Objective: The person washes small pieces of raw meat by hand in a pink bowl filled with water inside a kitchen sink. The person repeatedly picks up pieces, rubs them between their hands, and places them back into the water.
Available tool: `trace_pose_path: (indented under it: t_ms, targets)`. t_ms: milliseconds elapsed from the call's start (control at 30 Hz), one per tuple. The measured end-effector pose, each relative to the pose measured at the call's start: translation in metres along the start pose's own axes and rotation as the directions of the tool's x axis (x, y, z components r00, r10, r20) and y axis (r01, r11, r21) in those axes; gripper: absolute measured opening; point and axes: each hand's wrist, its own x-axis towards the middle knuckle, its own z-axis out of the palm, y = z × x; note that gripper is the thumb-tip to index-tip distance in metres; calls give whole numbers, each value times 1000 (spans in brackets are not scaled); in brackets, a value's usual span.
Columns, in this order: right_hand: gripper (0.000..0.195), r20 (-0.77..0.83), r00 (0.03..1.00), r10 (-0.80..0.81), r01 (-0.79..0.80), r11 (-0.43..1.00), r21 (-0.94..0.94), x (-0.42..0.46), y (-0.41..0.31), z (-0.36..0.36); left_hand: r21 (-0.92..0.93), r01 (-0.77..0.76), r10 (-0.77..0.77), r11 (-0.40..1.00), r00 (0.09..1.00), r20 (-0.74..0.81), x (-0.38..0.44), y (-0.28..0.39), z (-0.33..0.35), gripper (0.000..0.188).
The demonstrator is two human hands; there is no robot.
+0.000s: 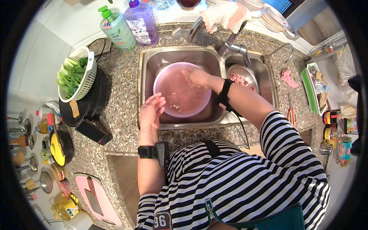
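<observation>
A pink-purple plastic basin (155,89) of cloudy pinkish water (178,95) stands in the larger bowl of the steel sink (184,125). My right hand (197,77) reaches over its far right side, fingers partly under the water. Whether they hold anything is hidden. My left hand (153,110) hovers at the basin's near left rim, palm turned up, fingers loosely bent and somewhat apart, with nothing seen in it. In the smaller sink bowl, pieces of raw meat (241,80) lie in a metal bowl (250,75), partly covered by my right forearm.
A chrome faucet (233,48) rises behind the sink, near a draped cloth (225,15). Soap bottles (118,31) stand back left. A white basket of leafy greens (86,77) and a phone (93,132) sit left. Red-handled scissors (291,113) lie right; a knife (94,201) rests on a pink board (110,211).
</observation>
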Motion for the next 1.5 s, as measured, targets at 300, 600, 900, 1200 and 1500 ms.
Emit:
trace_pose_path:
  t_ms: [300,600,900,1200,1500]
  targets:
    - [48,-108,925,-366,269,826,-496,6,-3,3,-5,-6,6,1000,1000,-16,-1,1,-4,20]
    - [37,-284,898,-335,254,924,-287,-16,40,-49,-8,0,0,1000,1000,-20,5,2,-4,21]
    - [32,-213,942,-258,16,672,-740,-80,117,-128,-87,23,-26,996,999,-36,12,-1,6,41]
    - [36,328,747,-578,636,476,-608,35,67,37,-186,10,-13,983,1000,-14,7,2,-1,48]
    - [30,549,818,-174,575,199,-794,78,87,107,-198,49,-62,979,996,-63,-11,10,0,34]
